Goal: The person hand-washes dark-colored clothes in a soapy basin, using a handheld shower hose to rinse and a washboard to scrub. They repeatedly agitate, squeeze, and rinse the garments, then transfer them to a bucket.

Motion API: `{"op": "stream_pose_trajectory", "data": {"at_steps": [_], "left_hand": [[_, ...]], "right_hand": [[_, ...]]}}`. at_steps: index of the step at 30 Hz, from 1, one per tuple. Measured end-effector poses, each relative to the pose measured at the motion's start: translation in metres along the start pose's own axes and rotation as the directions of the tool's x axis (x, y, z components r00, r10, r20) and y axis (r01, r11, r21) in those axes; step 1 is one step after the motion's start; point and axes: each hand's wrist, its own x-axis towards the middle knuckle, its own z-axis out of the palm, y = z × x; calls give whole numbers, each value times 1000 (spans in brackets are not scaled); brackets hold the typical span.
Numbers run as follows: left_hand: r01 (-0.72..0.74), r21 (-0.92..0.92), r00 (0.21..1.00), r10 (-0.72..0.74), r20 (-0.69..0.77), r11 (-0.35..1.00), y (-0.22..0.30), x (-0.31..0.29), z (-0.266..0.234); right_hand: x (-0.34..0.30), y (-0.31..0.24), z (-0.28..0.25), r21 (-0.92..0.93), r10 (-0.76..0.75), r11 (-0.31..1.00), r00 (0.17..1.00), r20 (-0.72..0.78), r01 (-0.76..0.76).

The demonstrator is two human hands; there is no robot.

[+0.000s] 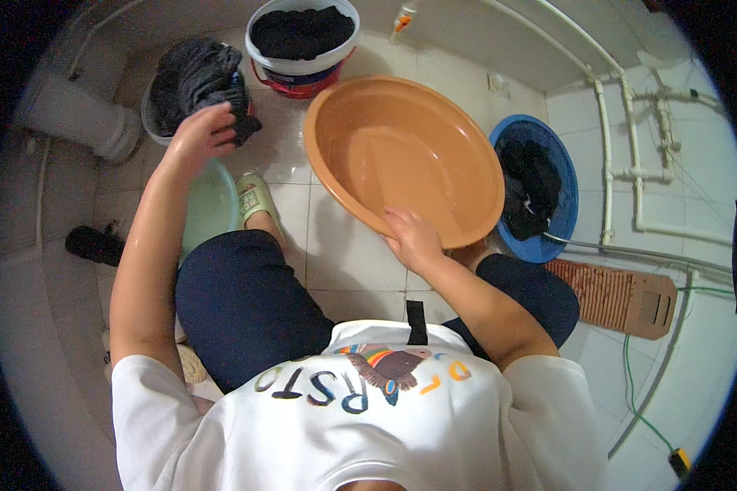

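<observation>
- Head view, centre: the right hand [412, 237] grips the near rim of the big orange basin [401, 155], thumb inside and fingers curled under the edge; the basin is tipped up on its side with a thin sheet of water on its inner face
- Upper left of the frame: the left hand [201, 131] is closed around a bunch of dark wet cloth [196, 78] heaped in a grey tub [149, 114]; the fingers are pinched into the fabric
- Risk: held by one wet rim only, the orange basin could slip or swing down; its far edge sits just beside the blue basin [561, 192] of dark clothes and near the white bucket [303, 41], so a drop would likely knock them
- Risk: the floor tiles [344, 254] shine with water, and the person crouches in a green slipper [258, 200]; reaching both ways at once could upset balance
- Risk: dragged out one-handed, the heavy cloth may drip or fall short onto the floor
- Edges: a pale green basin [213, 204] lies under the left forearm, close to the knee
- Edges: white pipes [630, 172] and loose cables run along the right side, with a brown washboard [622, 296] at the lower right
- Open room: bare tile lies in the middle, between the knees and the buckets; elsewhere it is crowded
</observation>
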Motion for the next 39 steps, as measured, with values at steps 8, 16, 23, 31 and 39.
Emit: {"op": "stream_pose_trajectory", "data": {"at_steps": [8,16,23,31,39], "left_hand": [[137,647,875,-398,277,750,15,-41,97],[315,-295,947,-321,29,902,-85,-65,198],[33,-79,992,-42,-117,996,-96,-94,220],[-162,-51,973,151,-172,985,-51,-87,230],[-284,24,929,281,-243,959,-49,-43,203]], "right_hand": [[-4,7,18,162,45,987,991,-129,-23],[26,6,-51,301,57,946,975,216,-122],[-4,176,-158,418,118,852,894,433,-315],[-176,421,-123,-289,870,468,492,-13,-835],[-213,454,-80,-792,942,295,304,146,-534]]}}
